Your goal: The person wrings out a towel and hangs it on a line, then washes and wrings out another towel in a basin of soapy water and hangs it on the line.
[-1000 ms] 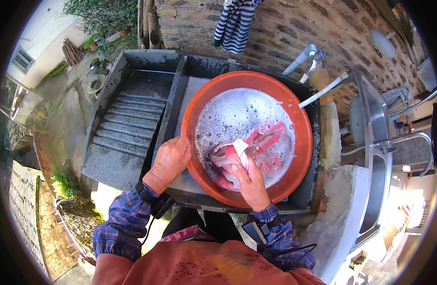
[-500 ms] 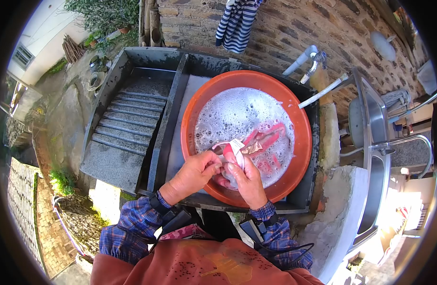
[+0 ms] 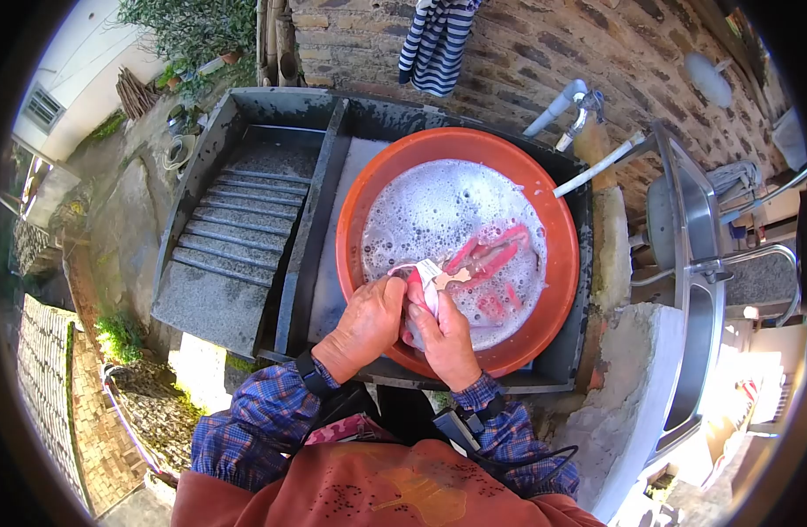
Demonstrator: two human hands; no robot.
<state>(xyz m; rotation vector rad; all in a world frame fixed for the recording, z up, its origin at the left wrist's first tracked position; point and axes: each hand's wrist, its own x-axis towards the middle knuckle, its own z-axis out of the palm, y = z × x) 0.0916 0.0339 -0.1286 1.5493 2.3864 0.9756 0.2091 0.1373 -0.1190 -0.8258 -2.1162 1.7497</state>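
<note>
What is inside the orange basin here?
The orange basin holds foamy water and pink and white fabric, partly submerged. The left hand and right hand cover some of the fabric; suds hide the basin's bottom and anything deeper.

A wet, crumpled pink-and-white fabric cloth [image 3: 496, 258] lies partly in frothy water inside a round orange-red basin [image 3: 562, 263]. Its near part is bunched up between the left hand [image 3: 366, 322] and right hand [image 3: 446, 341], a white strip standing out there; pink folds spread beyond among the suds, partly submerged.
</note>
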